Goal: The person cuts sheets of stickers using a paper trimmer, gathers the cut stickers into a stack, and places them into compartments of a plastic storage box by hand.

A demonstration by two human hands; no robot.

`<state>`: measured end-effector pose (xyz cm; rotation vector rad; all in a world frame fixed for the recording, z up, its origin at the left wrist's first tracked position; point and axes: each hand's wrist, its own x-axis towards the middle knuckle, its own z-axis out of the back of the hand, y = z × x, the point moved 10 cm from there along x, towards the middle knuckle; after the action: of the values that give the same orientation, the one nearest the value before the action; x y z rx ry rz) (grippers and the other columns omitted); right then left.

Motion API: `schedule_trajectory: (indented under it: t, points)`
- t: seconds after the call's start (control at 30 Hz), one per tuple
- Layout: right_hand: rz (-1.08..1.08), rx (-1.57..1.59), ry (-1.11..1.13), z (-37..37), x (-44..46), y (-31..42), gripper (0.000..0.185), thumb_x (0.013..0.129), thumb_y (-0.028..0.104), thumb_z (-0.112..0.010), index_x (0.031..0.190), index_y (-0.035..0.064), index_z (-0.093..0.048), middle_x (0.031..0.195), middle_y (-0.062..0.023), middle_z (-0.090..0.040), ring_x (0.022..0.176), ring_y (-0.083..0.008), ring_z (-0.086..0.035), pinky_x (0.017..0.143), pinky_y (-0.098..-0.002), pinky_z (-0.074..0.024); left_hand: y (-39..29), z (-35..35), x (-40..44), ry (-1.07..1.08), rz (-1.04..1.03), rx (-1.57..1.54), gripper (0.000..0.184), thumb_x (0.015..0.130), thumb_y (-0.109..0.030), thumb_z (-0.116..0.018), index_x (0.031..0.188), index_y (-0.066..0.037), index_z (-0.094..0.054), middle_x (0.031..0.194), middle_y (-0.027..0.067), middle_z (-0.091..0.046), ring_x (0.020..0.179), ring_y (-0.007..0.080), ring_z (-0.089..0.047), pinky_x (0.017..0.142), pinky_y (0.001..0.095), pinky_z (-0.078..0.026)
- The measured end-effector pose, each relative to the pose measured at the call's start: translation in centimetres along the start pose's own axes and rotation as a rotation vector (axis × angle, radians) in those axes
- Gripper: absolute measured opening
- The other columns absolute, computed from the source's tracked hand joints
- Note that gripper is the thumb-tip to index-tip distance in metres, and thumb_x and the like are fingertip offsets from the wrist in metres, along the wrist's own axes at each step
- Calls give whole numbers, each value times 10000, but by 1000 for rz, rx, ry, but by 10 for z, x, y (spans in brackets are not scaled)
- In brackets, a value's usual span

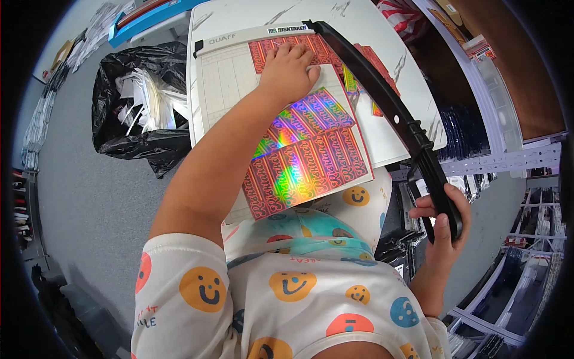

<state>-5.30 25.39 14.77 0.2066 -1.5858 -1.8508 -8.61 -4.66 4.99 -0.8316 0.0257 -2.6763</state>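
A guillotine paper cutter [224, 81] marked QUAFF lies on the white table, its long black blade arm [382, 84] raised at an angle along the right side. My right hand [443, 242] is closed around the black handle at the arm's near end. Near the cutter's far end, my left hand [290, 72] lies flat with fingers stretched out on a red patterned sheet [258, 52]. Shiny holographic sticker sheets [311, 164] overlap below that hand, reaching over the cutter's near edge toward my lap. Cut pieces [379, 69] with the same red pattern sit beyond the blade.
On the left stands an open black plastic bag [110, 128] holding pale paper strips [152, 99]. The marble-patterned white table [251, 13] extends around the cutter. Shelving with a perforated white rail [496, 160] and packed goods stands to the right.
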Motion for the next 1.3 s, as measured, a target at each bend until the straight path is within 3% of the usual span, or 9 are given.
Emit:
schedule_trajectory:
  t: [0.17, 0.27, 0.83, 1.3]
  points:
    - [13, -4, 19, -1, -4, -5, 352, 833, 184, -480, 1112, -20, -410, 826, -168, -568, 673, -196, -593, 687, -296, -460, 2, 1, 1, -18, 10, -63, 376, 800, -326, -392, 1048, -78, -527, 1132, 86, -477, 1088, 288, -399, 898, 461, -298]
    - [17, 2, 19, -1, -5, -6, 349, 835, 177, -475, 1114, -21, -406, 829, -171, -567, 672, -196, -593, 687, -297, -460, 1, 0, 1, 24, 14, 14, 367, 821, -328, -379, 1075, -92, -496, 1139, 60, -462, 1093, 258, -393, 889, 421, -326]
    - [46, 30, 31, -1, -9, -13, 360, 833, 178, -480, 1124, -18, -398, 840, -188, -560, 668, -202, -592, 647, -282, -470, 1, -1, 2, 8, 9, -24, 376, 810, -334, -376, 1048, -79, -516, 1141, 73, -466, 1094, 260, -393, 893, 440, -311]
    - [240, 39, 62, -6, -47, -81, 367, 835, 169, -479, 1143, 1, -369, 888, -229, -541, 657, -239, -587, 620, -318, -486, -4, -3, 1, -7, -24, -9, 361, 803, -320, -395, 1036, -74, -516, 1139, 72, -463, 1072, 257, -404, 880, 443, -323]
